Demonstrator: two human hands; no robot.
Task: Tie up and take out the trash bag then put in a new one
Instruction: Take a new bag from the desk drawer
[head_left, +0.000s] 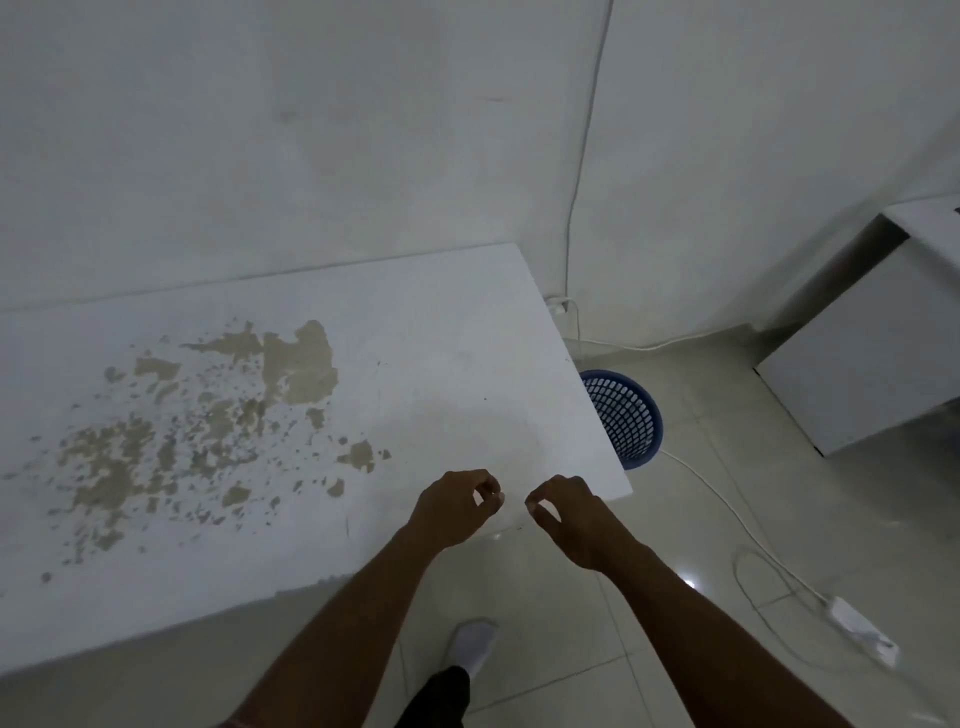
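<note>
Left hand (454, 506) and right hand (571, 519) hover side by side over the near right corner of the white table (415, 338), fingers curled toward thumbs (whether they pinch anything cannot be told). The blue mesh basket (631, 421) stands on the floor beyond that corner, apart from both hands and partly hidden by the table edge.

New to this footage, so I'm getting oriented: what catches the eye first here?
The brown flaking patches across the left of the white tabletop stand out most. Next is the blue plastic mesh basket on the tiled floor, partly hidden behind the table's right edge.
</note>
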